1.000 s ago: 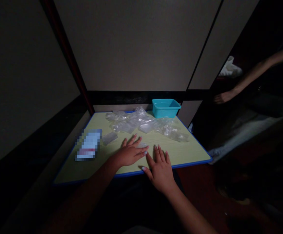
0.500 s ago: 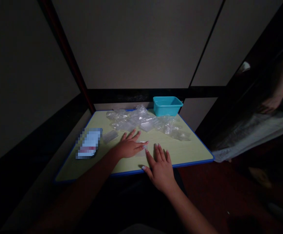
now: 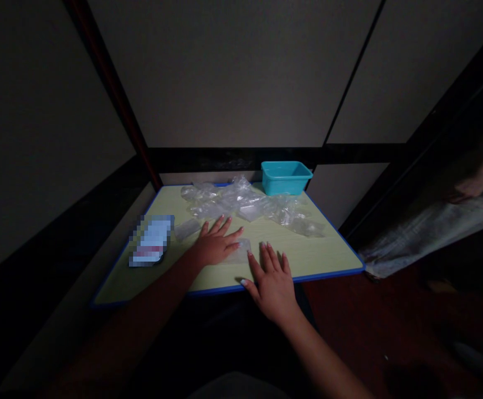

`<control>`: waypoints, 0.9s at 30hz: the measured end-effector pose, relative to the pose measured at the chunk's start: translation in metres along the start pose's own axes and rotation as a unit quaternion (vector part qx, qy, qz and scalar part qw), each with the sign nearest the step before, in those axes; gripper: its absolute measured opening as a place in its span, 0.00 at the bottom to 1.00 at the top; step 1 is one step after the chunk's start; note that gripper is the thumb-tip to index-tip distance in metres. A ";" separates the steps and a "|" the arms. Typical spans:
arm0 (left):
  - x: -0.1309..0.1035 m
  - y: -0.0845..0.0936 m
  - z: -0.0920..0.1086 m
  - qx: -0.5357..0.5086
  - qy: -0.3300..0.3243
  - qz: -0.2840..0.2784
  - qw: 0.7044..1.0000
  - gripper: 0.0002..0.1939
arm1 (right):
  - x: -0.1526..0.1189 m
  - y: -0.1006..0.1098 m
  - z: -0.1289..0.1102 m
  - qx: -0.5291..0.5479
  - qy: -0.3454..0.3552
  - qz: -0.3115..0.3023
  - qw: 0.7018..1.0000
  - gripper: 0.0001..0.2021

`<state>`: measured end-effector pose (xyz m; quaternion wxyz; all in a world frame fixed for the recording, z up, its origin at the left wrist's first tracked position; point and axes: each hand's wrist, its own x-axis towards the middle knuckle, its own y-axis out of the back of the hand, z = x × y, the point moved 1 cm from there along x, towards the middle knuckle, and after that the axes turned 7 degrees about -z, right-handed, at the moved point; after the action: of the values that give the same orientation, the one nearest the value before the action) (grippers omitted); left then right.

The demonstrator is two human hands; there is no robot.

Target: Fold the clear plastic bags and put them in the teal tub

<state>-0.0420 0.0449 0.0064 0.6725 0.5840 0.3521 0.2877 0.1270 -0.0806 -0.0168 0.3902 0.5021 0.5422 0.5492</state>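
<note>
A flat, clear plastic bag point(image 3: 241, 252) lies near the front of the pale yellow table point(image 3: 220, 281). My left hand point(image 3: 217, 245) rests flat on the bag's left part with its fingers spread. To the right of the bag, my right hand point(image 3: 273, 285) lies palm down, fingers stretched out, its index fingertip close to the bag's edge. Neither hand grips anything. Beyond my hands, a heap of crumpled clear plastic bags point(image 3: 241, 200) spreads across the back of the table. A smaller folded clear bag point(image 3: 187, 229) sits left of my left hand.
A turquoise plastic basket point(image 3: 286, 183) stands at the back right corner. On the left lies a phone-like object, blurred by pixels point(image 3: 152, 241). The table has a blue edge and stands against a wall panel. At right is another person in light trousers point(image 3: 428, 233).
My left hand has slid a little left over the bag, uncovering more of it. My right hand has barely moved. The person at right has shifted slightly.
</note>
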 end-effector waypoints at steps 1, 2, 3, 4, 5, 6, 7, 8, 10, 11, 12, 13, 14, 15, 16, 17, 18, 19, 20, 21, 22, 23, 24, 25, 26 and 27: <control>-0.002 0.002 0.002 0.004 0.006 0.007 1.000 0.27 | 0.000 0.000 0.000 0.001 0.002 -0.001 1.000 0.31; -0.005 0.005 0.005 0.003 0.007 0.014 1.000 0.28 | 0.000 0.001 0.000 0.001 0.005 -0.002 1.000 0.31; -0.009 0.008 0.010 -0.001 0.002 0.018 1.000 0.28 | 0.000 0.001 0.000 0.002 0.007 -0.003 1.000 0.31; -0.012 0.011 0.017 -0.011 -0.007 0.020 1.000 0.28 | 0.000 0.001 -0.001 0.003 0.009 -0.003 1.000 0.31; -0.016 0.014 0.025 -0.024 -0.023 0.018 0.999 0.27 | 0.000 0.001 -0.001 0.002 0.010 -0.002 1.000 0.31; -0.020 0.015 0.033 -0.039 -0.041 0.009 0.998 0.26 | 0.000 0.001 -0.001 0.002 0.011 -0.001 1.000 0.30; -0.023 0.016 0.042 -0.052 -0.054 -0.003 0.997 0.26 | 0.000 0.001 -0.001 0.000 0.010 0.000 1.000 0.30; -0.026 0.016 0.050 -0.064 -0.067 -0.015 0.996 0.26 | 0.000 0.001 0.000 -0.002 0.010 0.000 1.000 0.30; -0.029 0.014 0.062 -0.087 -0.072 -0.037 0.993 0.27 | -0.001 0.000 0.000 -0.006 0.009 -0.004 1.000 0.29; -0.030 0.011 0.065 -0.102 -0.069 -0.048 0.991 0.27 | -0.001 0.000 0.001 -0.008 0.010 -0.006 1.000 0.29; -0.031 0.008 0.067 -0.114 -0.064 -0.056 0.990 0.28 | -0.001 0.000 0.001 -0.010 0.012 -0.008 1.000 0.29; -0.031 0.005 0.067 -0.124 -0.058 -0.060 0.989 0.28 | -0.001 0.000 0.001 -0.012 0.016 -0.010 1.000 0.30; -0.032 0.002 0.066 -0.130 -0.052 -0.058 0.989 0.28 | -0.002 0.000 0.002 -0.012 0.021 -0.011 1.000 0.31; -0.033 -0.001 0.064 -0.129 -0.048 -0.050 0.989 0.29 | -0.002 0.000 0.002 -0.012 0.028 -0.011 0.999 0.33; -0.035 -0.004 0.062 -0.124 -0.044 -0.038 0.991 0.29 | -0.002 0.001 0.002 -0.012 0.034 -0.012 0.999 0.36; -0.036 -0.007 0.060 -0.115 -0.039 -0.024 0.992 0.30 | -0.002 0.001 0.002 -0.010 0.040 -0.014 0.999 0.39; -0.038 -0.009 0.058 -0.106 -0.035 -0.011 0.994 0.30 | -0.002 0.001 0.002 -0.009 0.044 -0.015 0.999 0.41; -0.040 -0.012 0.056 -0.098 -0.031 0.000 0.995 0.31 | -0.002 0.001 0.002 -0.009 0.047 -0.017 0.999 0.43; -0.041 -0.014 0.054 -0.090 -0.026 0.009 0.996 0.31 | -0.002 0.000 0.003 -0.010 0.047 -0.020 0.999 0.44; -0.043 -0.015 0.053 -0.084 -0.020 0.016 0.996 0.31 | -0.002 0.000 0.003 -0.012 0.047 -0.023 0.999 0.44; -0.044 -0.016 0.051 -0.078 -0.014 0.023 0.997 0.31 | -0.002 0.000 0.003 -0.015 0.047 -0.026 0.998 0.45; -0.045 -0.017 0.049 -0.074 -0.008 0.028 0.997 0.31 | -0.001 0.000 0.003 -0.018 0.047 -0.028 0.998 0.45; -0.046 -0.018 0.047 -0.070 -0.002 0.030 0.997 0.31 | -0.001 0.000 0.003 -0.020 0.047 -0.029 0.998 0.45; -0.046 -0.017 0.044 -0.068 0.004 0.032 0.997 0.31 | -0.001 0.000 0.003 -0.023 0.046 -0.030 0.998 0.45; -0.047 -0.017 0.040 -0.066 0.010 0.031 0.997 0.30 | -0.001 0.001 0.003 -0.024 0.046 -0.030 0.998 0.45; -0.048 -0.016 0.037 -0.066 0.016 0.030 0.997 0.30 | -0.001 0.002 0.002 -0.026 0.046 -0.031 0.998 0.45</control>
<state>-0.0412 -0.0174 -0.0001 0.6950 0.5442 0.3254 0.3390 0.1299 -0.0816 -0.0157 0.3942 0.4493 0.5605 0.5732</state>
